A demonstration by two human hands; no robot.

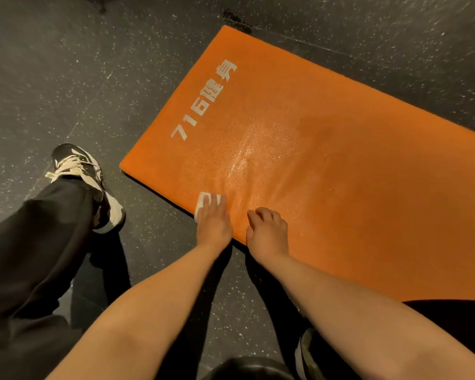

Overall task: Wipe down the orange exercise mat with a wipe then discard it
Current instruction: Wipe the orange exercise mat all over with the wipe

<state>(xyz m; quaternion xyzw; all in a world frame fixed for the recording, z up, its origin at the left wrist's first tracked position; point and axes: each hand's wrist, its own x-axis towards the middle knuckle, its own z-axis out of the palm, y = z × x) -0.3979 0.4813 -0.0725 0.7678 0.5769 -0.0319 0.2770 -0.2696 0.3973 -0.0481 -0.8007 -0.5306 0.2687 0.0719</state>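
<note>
L hand (214, 224) lies flat w/ fingers straight, pressing a white wipe (203, 200) onto the orange mat (340, 187), just inside the mat's near long edge, close to its near-left corner. Wipe is mostly under the fingers; only its far end and left side show. R hand (269, 234) is just beside, fingers loosely bent, tips on the mat, holding nothing. A wet sheen (247, 157) runs from the hands toward mid-mat. White print (203, 102) runs along the left short edge. Mat's right end is cut off by the frame. Dark speckled floor (66, 78) borders every visible mat edge. A shoe (80, 171) & black trouser leg (25, 256) are off the near-left corner.
</note>
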